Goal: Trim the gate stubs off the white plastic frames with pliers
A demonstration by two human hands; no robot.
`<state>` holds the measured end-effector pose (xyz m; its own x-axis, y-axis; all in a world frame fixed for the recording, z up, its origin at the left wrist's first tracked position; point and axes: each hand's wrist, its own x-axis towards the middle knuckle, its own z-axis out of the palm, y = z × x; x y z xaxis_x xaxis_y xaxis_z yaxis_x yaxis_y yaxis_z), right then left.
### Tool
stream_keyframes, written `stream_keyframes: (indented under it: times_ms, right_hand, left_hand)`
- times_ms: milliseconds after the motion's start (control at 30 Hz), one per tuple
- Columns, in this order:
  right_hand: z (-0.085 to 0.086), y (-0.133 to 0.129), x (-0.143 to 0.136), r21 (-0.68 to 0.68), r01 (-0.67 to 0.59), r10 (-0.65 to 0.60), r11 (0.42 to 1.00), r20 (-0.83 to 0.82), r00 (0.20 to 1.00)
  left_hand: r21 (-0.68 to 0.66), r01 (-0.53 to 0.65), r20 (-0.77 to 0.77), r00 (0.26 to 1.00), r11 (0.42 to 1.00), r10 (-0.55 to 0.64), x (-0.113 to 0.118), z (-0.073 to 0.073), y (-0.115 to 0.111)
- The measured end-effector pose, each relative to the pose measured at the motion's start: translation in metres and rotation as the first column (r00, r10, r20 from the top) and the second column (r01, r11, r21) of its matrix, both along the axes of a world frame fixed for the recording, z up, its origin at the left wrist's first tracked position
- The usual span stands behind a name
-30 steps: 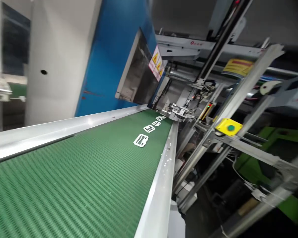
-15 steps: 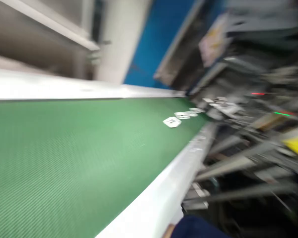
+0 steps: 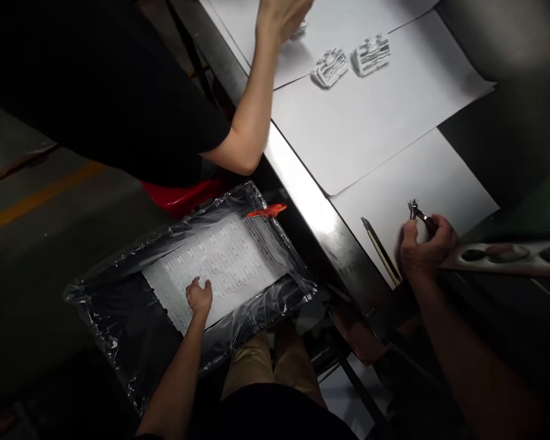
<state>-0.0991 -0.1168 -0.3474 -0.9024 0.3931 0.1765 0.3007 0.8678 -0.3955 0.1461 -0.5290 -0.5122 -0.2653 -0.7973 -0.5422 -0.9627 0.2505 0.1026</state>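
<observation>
My left hand is over the lower edge of a sheet-like layer of pale grey parts, thumb and fingers apart. The layer lies in a black tray lined with clear plastic film. On the table, my right hand is closed around a small metal tool that looks like nippers, jaws pointing away from me. The fingers hide most of its handles. Just left of that hand lies a slim yellowish utility knife, on white paper.
A co-worker's arm reaches over the table from the upper left. Stacked grey-white parts stand on more paper. An orange-red object lies at the tray's edge. The metal table edge runs diagonally; a strip with holes is at right.
The view has swung from a green conveyor belt with small white pieces to the paper-covered table and the tray. Both my hands are now in sight, the right with the nippers.
</observation>
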Motion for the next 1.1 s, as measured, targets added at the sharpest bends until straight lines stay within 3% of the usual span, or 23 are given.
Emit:
stream_keyframes:
  times_ms: [133, 267, 400, 567, 667, 767, 967, 1100]
  right_hand:
    - [-0.008, 0.005, -0.004, 0.06, -0.051, 0.056, 0.997, -0.088, 0.994]
    - [-0.01, 0.005, -0.003, 0.069, -0.066, 0.072, 0.995, -0.088, 0.994]
    - [-0.01, 0.007, -0.003, 0.069, -0.075, 0.08, 0.995, -0.077, 0.994]
    - [-0.01, 0.007, -0.004, 0.064, -0.066, 0.069, 0.996, -0.058, 0.996]
    - [-0.01, 0.007, -0.005, 0.052, -0.061, 0.064, 0.997, -0.056, 0.996]
    - [-0.012, 0.009, -0.006, 0.033, -0.071, 0.074, 0.997, -0.072, 0.995]
    - [-0.017, 0.016, -0.006, 0.01, -0.104, 0.105, 0.994, -0.127, 0.986]
    - [-0.023, 0.018, -0.008, 0.01, -0.08, 0.08, 0.997, -0.173, 0.982]
  left_hand:
    - [0.099, -0.154, 0.138, 0.98, 0.983, 0.14, 0.009, -0.015, 0.021]
    - [0.282, -0.144, 0.142, 0.984, 0.948, 0.107, 0.01, -0.016, 0.067]
    - [0.464, -0.089, 0.098, 0.994, 0.881, 0.049, -0.028, -0.027, 0.122]
    - [0.487, -0.173, 0.178, 0.979, 0.856, 0.097, -0.073, -0.045, 0.165]
    - [0.493, -0.163, 0.145, 0.984, 0.854, 0.104, -0.082, -0.047, 0.176]
    - [0.484, -0.093, 0.051, 0.996, 0.87, 0.078, -0.084, -0.039, 0.18]
    - [0.387, 0.131, -0.197, 0.979, 0.913, -0.057, -0.102, -0.023, 0.168]
    - [0.361, 0.161, -0.256, 0.964, 0.919, -0.068, -0.12, -0.024, 0.16]
